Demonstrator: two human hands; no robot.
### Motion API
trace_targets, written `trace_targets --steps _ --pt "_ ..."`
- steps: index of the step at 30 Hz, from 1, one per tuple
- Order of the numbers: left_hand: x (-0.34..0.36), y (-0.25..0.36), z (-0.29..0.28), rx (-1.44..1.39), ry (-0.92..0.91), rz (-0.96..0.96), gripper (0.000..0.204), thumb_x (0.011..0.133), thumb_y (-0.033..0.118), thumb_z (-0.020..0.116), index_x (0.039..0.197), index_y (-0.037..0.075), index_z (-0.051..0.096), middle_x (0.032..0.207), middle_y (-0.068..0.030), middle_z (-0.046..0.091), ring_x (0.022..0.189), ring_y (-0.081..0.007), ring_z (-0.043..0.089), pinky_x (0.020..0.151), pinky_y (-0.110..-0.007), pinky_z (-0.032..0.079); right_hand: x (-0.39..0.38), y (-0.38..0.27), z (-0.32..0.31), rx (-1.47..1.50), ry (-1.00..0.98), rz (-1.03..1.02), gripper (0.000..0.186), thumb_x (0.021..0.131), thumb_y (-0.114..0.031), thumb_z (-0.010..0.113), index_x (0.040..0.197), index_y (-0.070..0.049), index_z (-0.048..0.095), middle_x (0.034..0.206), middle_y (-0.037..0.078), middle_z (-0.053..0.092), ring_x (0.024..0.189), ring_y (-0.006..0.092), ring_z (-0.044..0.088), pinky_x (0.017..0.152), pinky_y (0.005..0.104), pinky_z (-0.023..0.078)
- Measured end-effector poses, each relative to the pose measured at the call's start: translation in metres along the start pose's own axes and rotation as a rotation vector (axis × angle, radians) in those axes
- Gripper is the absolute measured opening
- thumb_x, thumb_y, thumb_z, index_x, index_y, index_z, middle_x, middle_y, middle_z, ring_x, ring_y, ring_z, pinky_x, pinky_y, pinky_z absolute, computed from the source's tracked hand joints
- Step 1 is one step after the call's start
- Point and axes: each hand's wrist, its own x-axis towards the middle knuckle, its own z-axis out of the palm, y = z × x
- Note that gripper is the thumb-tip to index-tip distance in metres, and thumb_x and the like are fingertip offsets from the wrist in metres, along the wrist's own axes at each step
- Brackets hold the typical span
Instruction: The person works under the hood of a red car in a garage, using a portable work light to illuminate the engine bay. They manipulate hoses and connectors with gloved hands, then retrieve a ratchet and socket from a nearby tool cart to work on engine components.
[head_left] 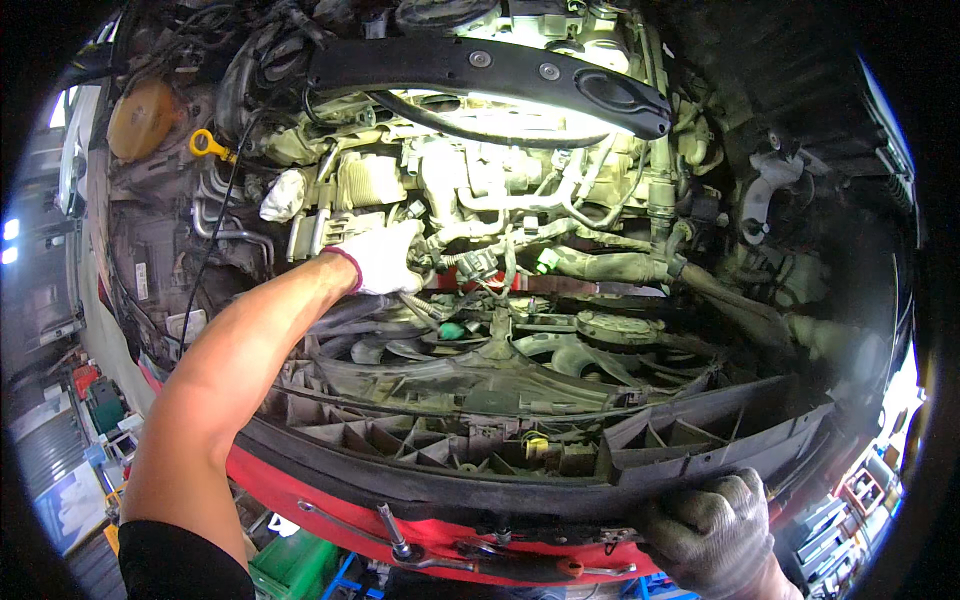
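"Noting condition?"

"Dusty grey connector [478, 265], at centre, beside our left hand [388, 257]; our right hand [708, 532] rests on the black front panel [540, 495]."

"Grips, labels?"

"We cannot tell either grip; white label [141, 281] at left."

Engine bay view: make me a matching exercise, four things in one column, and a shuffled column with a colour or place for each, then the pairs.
Things:
1. Left hand
2. Right hand
3. Pull ring
4. Wrench

Descriptions:
A. Yellow, towards the upper left
B. Grey-gloved, at the front edge
C. Lying on the red panel
D. White-gloved, among the engine parts

Pairs: 1-D, 2-B, 3-A, 4-C.
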Motion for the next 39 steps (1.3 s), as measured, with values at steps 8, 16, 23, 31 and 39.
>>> trace_targets --steps 8,16,23,31,39 --pt "0.003 -0.017 0.015 0.025 0.079 0.144 0.065 0.085 0.027 0.064 0.146 0.006 0.051 0.137 -0.0243 0.06 0.124 -0.0401 0.059 0.108 -0.044 0.047 0.0 0.001 0.0 0.0 -0.026 0.007 0.03 0.072 -0.02 0.08 0.102 -0.02 0.076 0.1 0.002 0.065 0.082 0.0247 0.058 0.071 0.0416 0.048" --pt "0.006 -0.007 0.019 0.207 -0.047 0.209 0.042 0.09 0.025 0.054 0.127 0.01 0.068 0.113 -0.0216 0.072 0.105 -0.0387 0.069 0.093 -0.049 0.054 0.007 0.005 -0.001 0.052 -0.003 -0.015 0.026 0.071 -0.018 0.081 0.097 -0.02 0.075 0.096 0.003 0.063 0.08 0.0246 0.059 0.066 0.0412 0.048" --pt "0.014 0.01 0.042 0.29 0.017 0.216 0.035 0.096 0.03 0.049 0.113 0.007 0.07 0.105 -0.0214 0.071 0.098 -0.0389 0.068 0.09 -0.048 0.054 0.011 0.006 -0.003 0.068 -0.042 0.018 0.025 0.072 -0.02 0.081 0.097 -0.022 0.076 0.092 0.0 0.06 0.078 0.0228 0.057 0.065 0.0404 0.046" --pt "0.033 -0.003 0.028 -0.164 0.057 -0.237 0.047 0.091 0.046 0.06 0.105 0.003 0.071 0.101 -0.0232 0.073 0.103 -0.0408 0.068 0.091 -0.048 0.053 0.013 0.007 -0.006 0.065 -0.049 0.007 0.024 0.071 -0.023 0.082 0.094 -0.024 0.076 0.091 -0.001 0.061 0.077 0.0227 0.056 0.065 0.0394 0.045" --pt "0.061 0.03 0.009 0.252 0.129 -0.03 0.034 0.095 0.031 0.056 0.1 0.003 0.075 0.087 -0.0195 0.074 0.083 -0.0375 0.073 0.077 -0.047 0.056 0.011 0.006 -0.006 0.073 -0.029 0.015 0.023 0.07 -0.022 0.08 0.093 -0.024 0.076 0.092 -0.001 0.065 0.078 0.0224 0.057 0.064 0.0389 0.045"
